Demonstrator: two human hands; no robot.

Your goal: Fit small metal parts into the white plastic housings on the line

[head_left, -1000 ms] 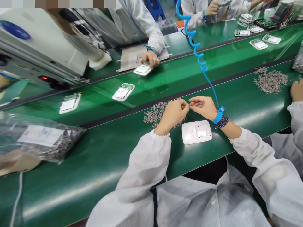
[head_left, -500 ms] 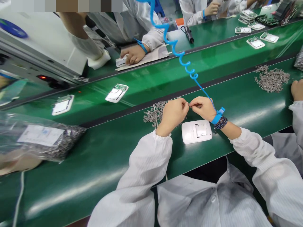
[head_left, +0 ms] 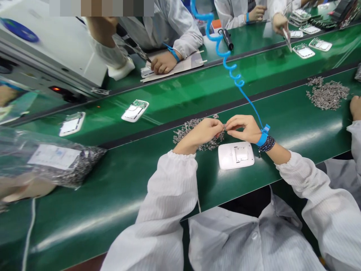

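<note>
Fingertips pinched, my left hand (head_left: 207, 131) meets my right hand (head_left: 244, 128) above the green bench. A tiny grey metal part (head_left: 225, 127) shows where the fingertips come together; its exact shape is too small to tell. Below and beside my left hand lies a loose pile of small metal parts (head_left: 183, 131), partly covered by that hand. A white plastic device housing (head_left: 236, 155) with a rectangular recess rests flat just in front of my hands, touched by neither. My right wrist wears a blue strap (head_left: 263, 137) with a coiled cord.
A clear bag of metal parts (head_left: 67, 162) lies left. Another metal pile (head_left: 328, 94) is at right, near a neighbour's hand (head_left: 355, 107). White housings with circuit boards (head_left: 135, 111) sit on the green conveyor belt (head_left: 175, 94). Co-workers sit opposite; one hand (head_left: 279, 24) reaches toward the belt.
My left hand has shifted left and lower, uncovering more of the pile. My right fingers have straightened a little. Housings on the belt have moved slightly left. A co-worker's hand has come over the belt.
</note>
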